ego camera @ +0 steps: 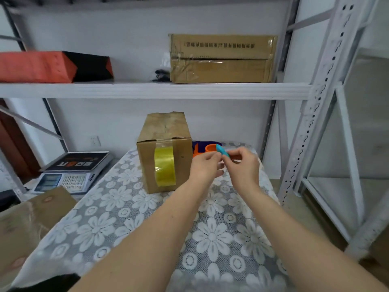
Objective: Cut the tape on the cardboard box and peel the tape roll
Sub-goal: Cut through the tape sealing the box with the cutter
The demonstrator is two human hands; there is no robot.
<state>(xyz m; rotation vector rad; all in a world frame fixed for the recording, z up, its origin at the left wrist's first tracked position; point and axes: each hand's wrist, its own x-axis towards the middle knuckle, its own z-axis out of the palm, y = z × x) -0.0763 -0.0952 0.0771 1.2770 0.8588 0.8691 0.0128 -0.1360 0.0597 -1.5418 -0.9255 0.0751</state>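
Head view: both hands meet just right of the box (164, 152), which stands on the flowered cloth (117, 209) with yellow tape (164, 166) down its front, the right hand (242, 167) pinching a blue cutter (222, 152) while the left hand (207, 168) fingers touch it, loosely curled

The cardboard box (164, 152) hides the left part of the orange tape roll (210, 149) behind it; the right hand (242, 165) covers most of the small blue tool (221, 151), its blade unseen; the print on the shelf carton (223, 57) is blurred beyond reading
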